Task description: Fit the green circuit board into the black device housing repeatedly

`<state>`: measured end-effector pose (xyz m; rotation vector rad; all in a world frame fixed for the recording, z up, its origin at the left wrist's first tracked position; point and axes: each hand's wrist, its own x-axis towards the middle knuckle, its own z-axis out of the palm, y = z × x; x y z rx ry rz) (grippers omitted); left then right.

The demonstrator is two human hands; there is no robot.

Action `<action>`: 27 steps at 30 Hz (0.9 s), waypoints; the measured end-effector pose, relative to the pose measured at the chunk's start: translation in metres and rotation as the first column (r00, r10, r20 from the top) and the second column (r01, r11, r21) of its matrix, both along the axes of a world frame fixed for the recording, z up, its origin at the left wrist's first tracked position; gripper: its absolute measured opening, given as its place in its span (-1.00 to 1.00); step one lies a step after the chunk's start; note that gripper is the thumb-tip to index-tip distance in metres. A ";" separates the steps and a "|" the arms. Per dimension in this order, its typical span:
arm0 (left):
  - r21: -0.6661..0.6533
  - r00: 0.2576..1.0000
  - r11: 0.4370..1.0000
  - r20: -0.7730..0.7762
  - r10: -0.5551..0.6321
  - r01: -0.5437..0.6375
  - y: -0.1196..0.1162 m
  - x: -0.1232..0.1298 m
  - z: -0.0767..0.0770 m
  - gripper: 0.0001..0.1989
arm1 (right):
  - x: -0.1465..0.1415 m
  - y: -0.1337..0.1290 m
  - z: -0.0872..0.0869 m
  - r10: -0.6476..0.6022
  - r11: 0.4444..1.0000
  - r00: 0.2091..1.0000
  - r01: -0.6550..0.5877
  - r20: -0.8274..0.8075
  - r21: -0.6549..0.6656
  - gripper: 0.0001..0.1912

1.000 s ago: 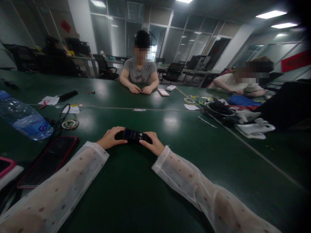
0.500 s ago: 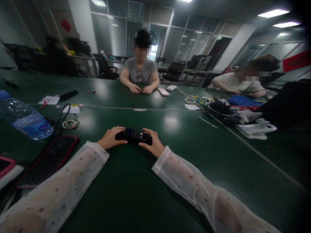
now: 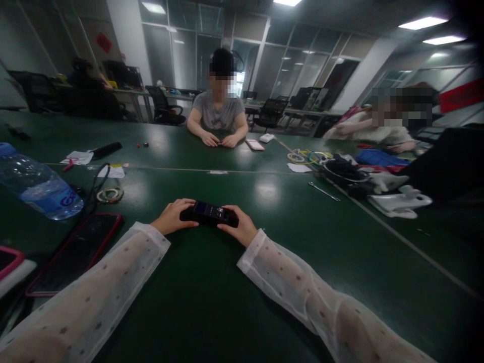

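Note:
A small black box-shaped device [image 3: 210, 212] with a little screen and buttons on its upper face lies crosswise at the middle of the green table [image 3: 181, 302]. My left hand [image 3: 175, 216] grips its left end, thumb along the near side and fingers over the far side. At the right end my right hand [image 3: 241, 225] grips it the same way. Both my sleeves are sheer white with dark star dots. The device's underside is hidden, so I cannot tell whether it touches the table.
At left are a water bottle [image 3: 41, 186], a phone with a red edge [image 3: 77, 254] and a coiled bracelet [image 3: 109, 194]. A wrench [image 3: 324, 191] and a white plastic part [image 3: 401, 201] lie at right, near cables. One person [image 3: 217, 108] sits opposite, another [image 3: 374, 128] at far right.
Both my hands keep their hold on the device, with hardly any movement. At far right, the other person has raised an arm towards the head.

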<state>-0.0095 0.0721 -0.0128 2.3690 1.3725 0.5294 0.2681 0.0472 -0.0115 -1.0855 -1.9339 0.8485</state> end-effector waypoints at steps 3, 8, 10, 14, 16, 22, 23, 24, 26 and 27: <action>0.004 1.000 1.000 0.001 0.001 -0.001 -0.001 0.000 0.001 -0.37 | 0.000 0.000 0.000 -0.008 1.000 1.000 0.008 -0.003 0.007 -0.46; 0.001 1.000 1.000 0.004 0.000 0.000 -0.001 0.002 0.002 -0.36 | -0.001 -0.001 -0.001 -0.034 0.998 0.999 0.035 -0.021 0.048 -0.48; 0.004 1.000 1.000 0.000 0.008 -0.008 -0.001 0.002 0.001 -0.38 | -0.001 -0.001 -0.002 -0.051 0.996 0.996 0.056 -0.073 0.072 -0.49; -0.004 1.000 1.000 0.011 0.007 -0.007 -0.001 0.002 0.002 -0.43 | -0.002 0.001 -0.006 -0.166 0.975 0.961 0.193 -0.219 0.107 -0.49; -0.014 1.000 1.000 0.017 -0.005 0.005 -0.001 0.001 0.003 -0.45 | -0.001 0.004 -0.009 -0.271 0.943 0.923 0.311 -0.273 0.115 -0.48; -0.021 1.000 1.000 0.022 -0.015 0.015 -0.001 0.001 0.004 -0.45 | 0.007 0.016 -0.018 -0.481 0.857 0.839 0.511 -0.256 0.066 -0.45; -0.024 1.000 1.000 0.021 -0.014 0.014 -0.001 0.000 0.004 -0.45 | 0.008 0.017 -0.019 -0.495 0.852 0.837 0.520 -0.233 0.058 -0.45; -0.026 1.000 1.000 0.022 -0.012 0.012 -0.001 0.000 0.004 -0.45 | 0.009 0.018 -0.020 -0.501 0.851 0.839 0.522 -0.211 0.056 -0.46; -0.030 1.000 0.999 0.023 -0.012 0.013 -0.001 0.000 0.005 -0.45 | 0.010 0.018 -0.022 -0.501 0.853 0.848 0.517 -0.173 0.066 -0.48; -0.032 1.000 0.999 0.022 -0.012 0.012 -0.002 0.001 0.005 -0.45 | 0.010 0.018 -0.022 -0.498 0.855 0.853 0.513 -0.157 0.075 -0.49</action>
